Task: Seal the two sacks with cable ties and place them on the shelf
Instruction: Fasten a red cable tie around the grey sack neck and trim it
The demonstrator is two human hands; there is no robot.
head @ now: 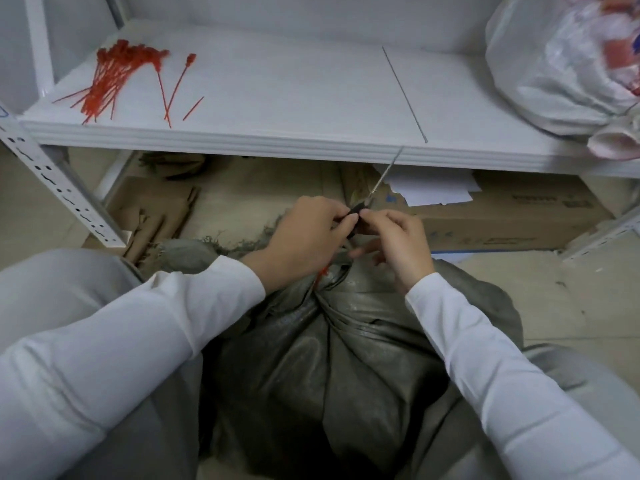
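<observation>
At 6 o'clock, nearest the camera, a grey woven sack (346, 358) is standing on the floor between the person's knees. Its neck is bunching into tight folds toward the centre of the view. White sleeves (166, 327) are reaching in from 8 and 4 o'clock.

Just above the gathered neck, both hands are meeting. The left hand (304, 237) is curling its fingers and pinching a small dark piece (356, 211). The right hand (401, 240) is pinching the same piece from the other side with thumb and forefinger, its remaining fingers loosely bent. A thin pale strip (384, 174) is rising from that piece toward 1 o'clock, up to the shelf edge. Whether it is a tie's tail or a tool I cannot tell. A scrap of red (321, 271) is showing at the sack's neck, under the left wrist.

Beyond the hands, a cardboard box (519, 216) is lying under the shelf at 3 o'clock, with white papers (433, 188) sticking out above it.

Farther off, the white shelf (277, 143) is spanning the view. Red cable ties (110, 77) are lying in a loose bundle on it at 10 o'clock. A white plastic sack (554, 64) is sitting on it at 2 o'clock, well apart from them.
</observation>
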